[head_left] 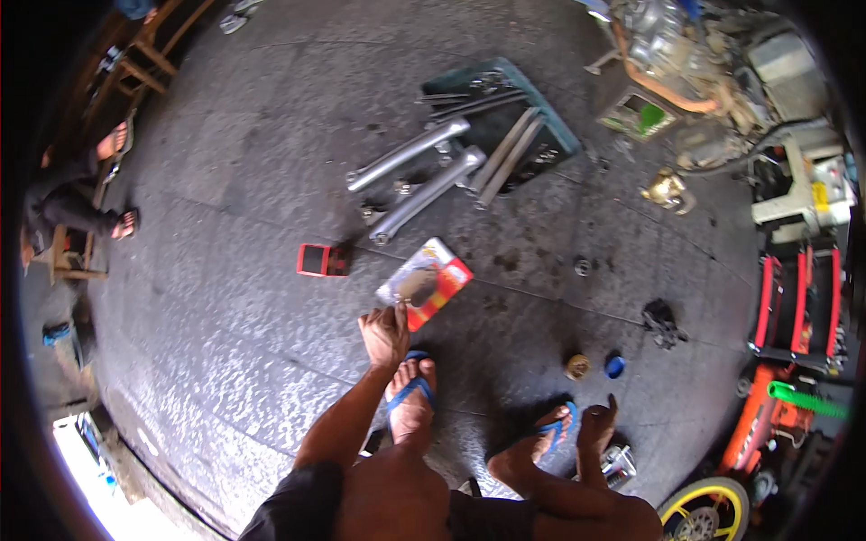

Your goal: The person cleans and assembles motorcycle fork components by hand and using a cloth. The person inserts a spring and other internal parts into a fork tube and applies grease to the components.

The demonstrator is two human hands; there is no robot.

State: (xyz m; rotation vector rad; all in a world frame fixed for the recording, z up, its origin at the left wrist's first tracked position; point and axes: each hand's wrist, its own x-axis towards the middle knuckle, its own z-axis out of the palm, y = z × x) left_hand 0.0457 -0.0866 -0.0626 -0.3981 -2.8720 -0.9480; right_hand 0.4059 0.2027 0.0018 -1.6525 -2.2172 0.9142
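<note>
My left hand (384,338) reaches up beside my sandalled foot, index finger extended onto a red-and-silver flat package (440,281) on the floor, other fingers partly bent, not gripping it. My right hand (597,420) hangs low beside my other foot, index finger stretched out, other fingers loosely bent, with nothing visible in it. Just above it are a small tan tub (576,367) and a blue lid (614,366). Farther up lie two silver fork tubes (424,194) and a teal tray (564,135) of metal rods and parts. A small red-and-black box (314,260) sits left of the package.
A dark crumpled lump (665,323) and small metal parts lie rightward. Engine parts (722,77), red-and-black racks (798,302), an orange frame (753,419) and a yellow wheel (704,514) line the right side. Another person's legs (77,216) and wooden stools (144,63) are at left.
</note>
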